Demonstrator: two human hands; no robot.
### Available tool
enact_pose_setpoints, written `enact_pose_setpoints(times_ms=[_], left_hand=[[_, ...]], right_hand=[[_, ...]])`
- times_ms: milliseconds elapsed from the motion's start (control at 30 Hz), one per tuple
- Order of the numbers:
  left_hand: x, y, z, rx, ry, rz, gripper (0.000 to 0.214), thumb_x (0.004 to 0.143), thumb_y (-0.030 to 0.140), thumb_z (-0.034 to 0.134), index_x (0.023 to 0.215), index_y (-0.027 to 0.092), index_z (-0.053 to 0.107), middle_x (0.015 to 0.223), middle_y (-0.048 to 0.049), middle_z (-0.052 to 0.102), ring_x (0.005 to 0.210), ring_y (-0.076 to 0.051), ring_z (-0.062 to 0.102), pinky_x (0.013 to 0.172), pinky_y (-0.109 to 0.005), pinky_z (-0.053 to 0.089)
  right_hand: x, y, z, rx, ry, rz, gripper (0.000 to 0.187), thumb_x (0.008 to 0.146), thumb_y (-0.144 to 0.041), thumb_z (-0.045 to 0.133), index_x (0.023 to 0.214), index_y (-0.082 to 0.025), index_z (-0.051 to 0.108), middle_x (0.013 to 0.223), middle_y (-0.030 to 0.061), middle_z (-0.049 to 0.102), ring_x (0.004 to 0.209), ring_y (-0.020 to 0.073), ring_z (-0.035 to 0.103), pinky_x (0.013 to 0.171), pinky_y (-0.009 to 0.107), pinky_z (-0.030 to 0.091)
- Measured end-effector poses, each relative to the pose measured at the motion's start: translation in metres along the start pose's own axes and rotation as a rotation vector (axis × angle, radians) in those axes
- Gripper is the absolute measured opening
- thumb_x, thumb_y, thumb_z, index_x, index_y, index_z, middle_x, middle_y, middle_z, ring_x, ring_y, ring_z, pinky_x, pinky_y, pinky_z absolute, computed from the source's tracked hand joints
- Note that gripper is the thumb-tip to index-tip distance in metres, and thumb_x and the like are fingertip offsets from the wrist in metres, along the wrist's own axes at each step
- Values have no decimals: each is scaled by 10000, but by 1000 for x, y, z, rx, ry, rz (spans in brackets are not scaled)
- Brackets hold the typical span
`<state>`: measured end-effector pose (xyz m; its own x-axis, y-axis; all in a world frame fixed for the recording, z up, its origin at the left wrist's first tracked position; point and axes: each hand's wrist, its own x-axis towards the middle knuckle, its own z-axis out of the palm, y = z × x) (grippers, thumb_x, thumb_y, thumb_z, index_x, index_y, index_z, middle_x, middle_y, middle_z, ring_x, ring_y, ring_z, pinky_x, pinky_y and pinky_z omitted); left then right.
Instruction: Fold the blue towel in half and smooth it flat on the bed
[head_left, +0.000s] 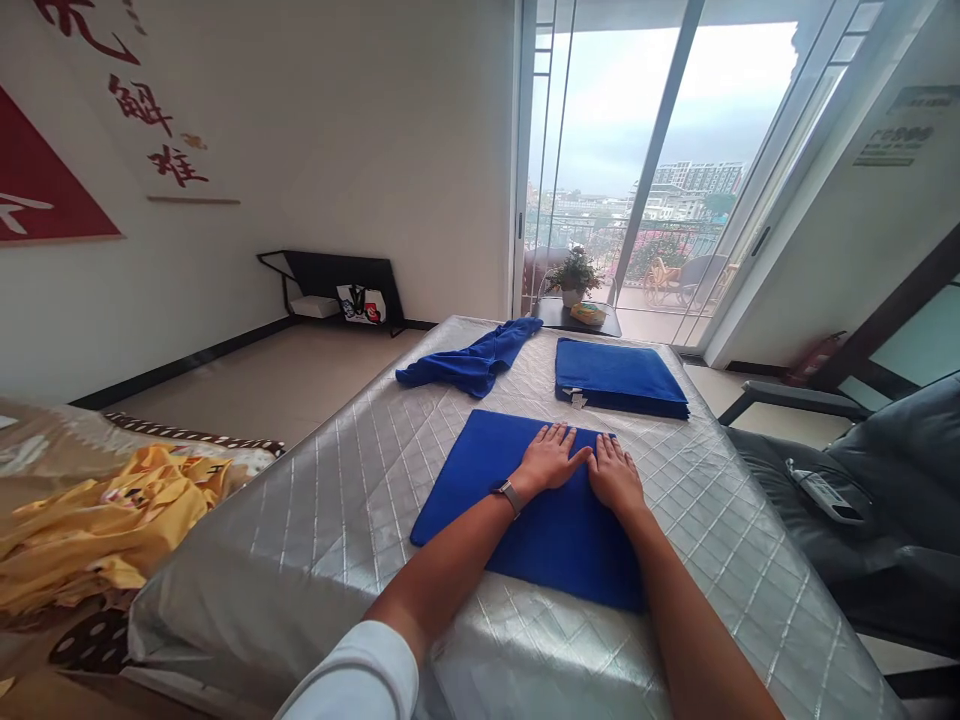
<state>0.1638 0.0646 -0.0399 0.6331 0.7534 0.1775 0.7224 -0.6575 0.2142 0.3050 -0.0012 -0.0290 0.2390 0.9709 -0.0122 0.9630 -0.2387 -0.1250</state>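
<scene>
A blue towel (pixel 487 480) lies spread flat on a silver quilted mattress (pixel 315 520). My left hand (pixel 551 455) and my right hand (pixel 613 472) both rest palm down on the towel's far half, side by side, fingers stretched out flat. A watch is on my left wrist. Beyond them sits a stack of folded blue towels (pixel 619 377) with a small tag at its front edge. A crumpled blue towel (pixel 472 360) lies at the far left of the mattress.
A yellow cloth (pixel 105 520) lies on a patterned surface at the left. A grey chair (pixel 862 490) with a remote stands at the right. A potted plant (pixel 574 275) stands on a small table by the glass balcony doors.
</scene>
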Motion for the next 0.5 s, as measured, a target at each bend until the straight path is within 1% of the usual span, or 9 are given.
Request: enact_pose_setpoints(times_ms=[133, 367, 433, 500], left_hand=[[-10, -37, -12, 23, -16, -91, 819, 1001, 669, 91, 1530, 118, 387, 1608, -141, 324, 1509, -249, 232, 1237, -427, 161], [-40, -114, -35, 74, -15, -282, 834, 1001, 669, 87, 1551, 93, 335, 1625, -149, 276, 1517, -262, 205, 1240, -445, 135], [-46, -128, -37, 75, -10, -325, 838, 1002, 670, 93, 1556, 82, 318, 1630, -158, 258, 1519, -265, 195, 1239, -440, 138], [-49, -136, -37, 66, 0, -348, 853, 997, 679, 89, 1558, 75, 309, 1632, -167, 248, 1520, -268, 193, 1236, -433, 147]], right_hand=[[1, 0, -1, 14, -11, 8, 650, 1029, -392, 161, 1588, -67, 221, 1660, 80, 192, 1532, 207, 130, 1235, 401, 112], [1, 1, 1, 16, -11, 11, 647, 1030, -394, 153, 1591, -79, 217, 1663, 67, 186, 1534, 197, 114, 1237, 398, 100], [1, 2, 1, 17, -7, 14, 649, 1029, -397, 152, 1590, -79, 220, 1662, 64, 189, 1533, 194, 116, 1237, 396, 103], [1, 2, 1, 12, -5, 14, 650, 1028, -400, 153, 1589, -80, 226, 1662, 62, 189, 1532, 192, 122, 1237, 390, 106]])
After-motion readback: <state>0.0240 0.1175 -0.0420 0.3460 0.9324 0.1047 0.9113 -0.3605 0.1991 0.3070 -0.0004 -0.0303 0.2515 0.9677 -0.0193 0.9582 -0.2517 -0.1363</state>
